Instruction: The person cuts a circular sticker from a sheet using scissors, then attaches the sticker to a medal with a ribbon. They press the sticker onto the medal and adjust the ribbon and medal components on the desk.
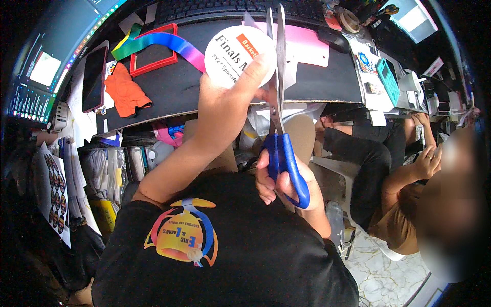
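Note:
My left hand pinches a round white printed paper disc with the thumb across its front. The disc is held up over the desk's front edge. In my right hand is a pair of scissors, its blue handles looped round my fingers and thumb. The blades point away from me, slightly apart at the tips, and pass along the disc's right edge; whether they touch the paper I cannot tell. A rainbow ribbon on the desk runs rightward to the disc, where its end is hidden.
Beyond my hands the black desk carries a red frame, an orange cloth, a phone, pink paper, a mouse and a keyboard. A turquoise calculator lies at right, near another seated person.

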### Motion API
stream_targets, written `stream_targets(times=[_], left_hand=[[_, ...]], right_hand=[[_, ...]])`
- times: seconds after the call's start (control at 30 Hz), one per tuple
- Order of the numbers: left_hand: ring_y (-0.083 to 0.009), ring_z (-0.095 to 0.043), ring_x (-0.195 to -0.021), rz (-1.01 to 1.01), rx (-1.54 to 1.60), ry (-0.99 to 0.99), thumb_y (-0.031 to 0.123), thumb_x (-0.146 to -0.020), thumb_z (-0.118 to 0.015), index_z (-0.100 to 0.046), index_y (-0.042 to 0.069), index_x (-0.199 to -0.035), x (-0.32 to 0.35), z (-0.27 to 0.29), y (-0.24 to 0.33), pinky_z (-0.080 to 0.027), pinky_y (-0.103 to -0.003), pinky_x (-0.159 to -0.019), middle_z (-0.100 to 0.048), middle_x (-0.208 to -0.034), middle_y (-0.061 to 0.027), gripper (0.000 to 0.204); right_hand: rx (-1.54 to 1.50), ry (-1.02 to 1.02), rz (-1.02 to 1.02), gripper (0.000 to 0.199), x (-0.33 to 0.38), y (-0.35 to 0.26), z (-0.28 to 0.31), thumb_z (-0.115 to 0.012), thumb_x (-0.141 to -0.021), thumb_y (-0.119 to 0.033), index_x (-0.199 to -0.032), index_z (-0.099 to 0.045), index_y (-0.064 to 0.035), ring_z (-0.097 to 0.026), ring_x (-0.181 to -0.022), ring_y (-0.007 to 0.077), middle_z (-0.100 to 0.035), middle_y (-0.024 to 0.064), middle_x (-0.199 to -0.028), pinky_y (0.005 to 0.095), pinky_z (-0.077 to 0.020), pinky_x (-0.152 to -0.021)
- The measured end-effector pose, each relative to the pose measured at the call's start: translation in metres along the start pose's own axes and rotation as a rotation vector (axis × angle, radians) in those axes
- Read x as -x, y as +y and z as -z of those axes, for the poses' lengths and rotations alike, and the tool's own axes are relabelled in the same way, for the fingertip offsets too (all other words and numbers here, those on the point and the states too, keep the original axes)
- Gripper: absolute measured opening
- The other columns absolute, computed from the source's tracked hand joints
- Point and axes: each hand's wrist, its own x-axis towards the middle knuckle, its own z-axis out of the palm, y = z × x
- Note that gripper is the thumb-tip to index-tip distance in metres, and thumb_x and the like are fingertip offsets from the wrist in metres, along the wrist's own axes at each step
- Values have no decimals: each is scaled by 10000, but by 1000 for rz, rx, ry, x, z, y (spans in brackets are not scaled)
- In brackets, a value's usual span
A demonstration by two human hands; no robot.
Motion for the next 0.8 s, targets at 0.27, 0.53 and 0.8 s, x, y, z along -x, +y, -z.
stream_targets(times=[0.27,0.53,0.8], left_hand=[[-358,-694,-1031,-37,-131,-62,92,-1003,-491,-492,-116,-1261,-4,2,3,-605,-455,-845,-663,-1137,-269,330],[-142,-704,-933,-51,-30,-28,100,-946,-659,-651,-39,-1145,-3,3,5,-550,-249,-783,-725,-1050,-109,244],[-144,-706,-935,-37,-18,-74,84,-930,-664,-653,-45,-1142,-5,5,16,-557,-252,-795,-727,-1045,-110,248]], right_hand=[[-74,-54,56,578,-1,-9,6,-649,-939,-444,-1241,-458,10,-501,-605,135,-468,42,-735,268,-440,-558],[-109,-57,34,599,3,-14,3,-667,-926,-447,-1242,-463,19,-471,-597,126,-458,45,-733,272,-411,-536],[-116,-94,-18,579,7,-26,13,-691,-915,-408,-1217,-470,35,-454,-564,118,-474,52,-717,259,-376,-514]])
